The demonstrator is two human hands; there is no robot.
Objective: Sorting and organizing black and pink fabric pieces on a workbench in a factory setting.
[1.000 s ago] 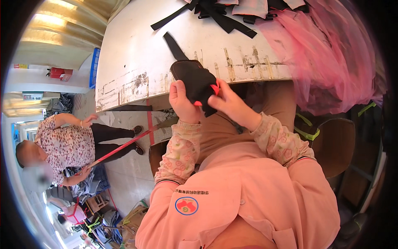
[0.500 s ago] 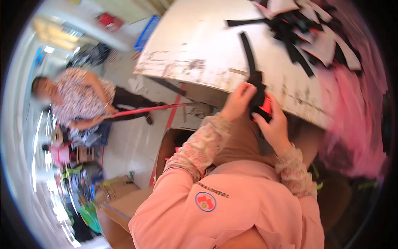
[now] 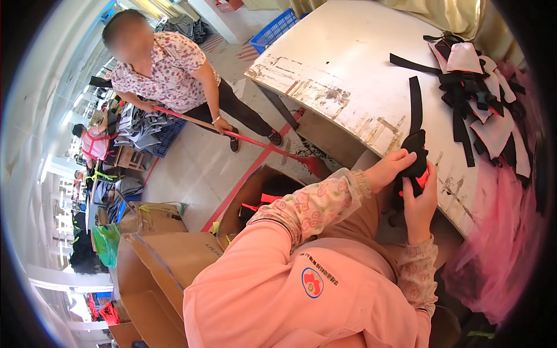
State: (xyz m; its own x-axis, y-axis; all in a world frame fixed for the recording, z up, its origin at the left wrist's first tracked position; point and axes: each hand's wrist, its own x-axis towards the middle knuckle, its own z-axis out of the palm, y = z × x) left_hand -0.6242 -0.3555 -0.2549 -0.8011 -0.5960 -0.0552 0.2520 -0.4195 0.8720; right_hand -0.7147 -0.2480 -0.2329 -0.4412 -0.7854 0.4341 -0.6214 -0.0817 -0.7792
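At the near edge of the white table (image 3: 325, 46), both my hands have hold of a black fabric piece (image 3: 414, 155) with bright red on its underside. A black webbing strap (image 3: 415, 104) runs from its far end over the tabletop. My left hand (image 3: 390, 170) pinches the piece's left side between thumb and fingers. On the lower right, my right hand (image 3: 422, 203) grips it by the red part, thumb in front. Beyond them lies a pile of black straps, buckles and pale fabric pieces (image 3: 493, 127).
Sheer pink material (image 3: 487, 249) hangs at the table's right side. Cardboard boxes (image 3: 156, 261) stand to my left, an open one holding red items. Across the floor, a person (image 3: 168, 69) holds a long red-handled broom (image 3: 243, 130). A blue crate (image 3: 275, 30) is behind the table.
My view has swung, so the table, hands and co-worker sit differently in it. Both hands still grip the black fabric piece. The broom's head now shows near the table.
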